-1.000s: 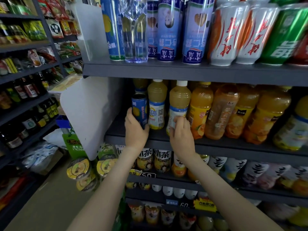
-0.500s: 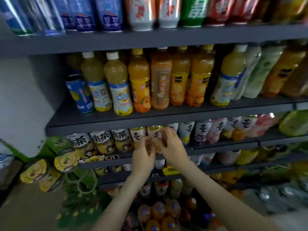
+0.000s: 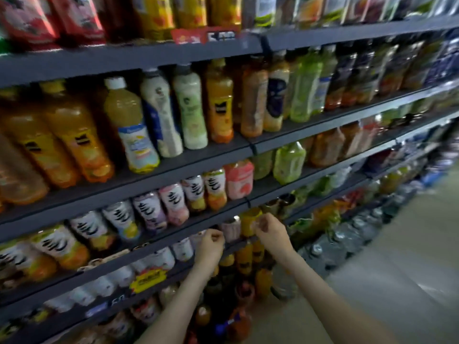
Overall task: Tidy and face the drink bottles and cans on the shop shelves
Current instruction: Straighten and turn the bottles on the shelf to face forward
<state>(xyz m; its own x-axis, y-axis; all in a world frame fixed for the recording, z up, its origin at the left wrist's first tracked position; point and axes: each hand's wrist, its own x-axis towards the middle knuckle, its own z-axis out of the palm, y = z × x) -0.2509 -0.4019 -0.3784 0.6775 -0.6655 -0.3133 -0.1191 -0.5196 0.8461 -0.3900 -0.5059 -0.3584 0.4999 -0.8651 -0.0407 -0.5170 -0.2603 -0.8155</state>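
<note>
Grey metal shelf rail (image 3: 238, 243) is reached by the curled left hand (image 3: 211, 242) and right hand (image 3: 269, 229), hold indiscernible; just above it are crowded a pale pink bottle (image 3: 231, 228) and a yellow plastic bottle (image 3: 249, 219).

Orange bottles (image 3: 69, 120) (black logos (image 3: 80, 141)), grey shelves (image 3: 149, 176)
</note>
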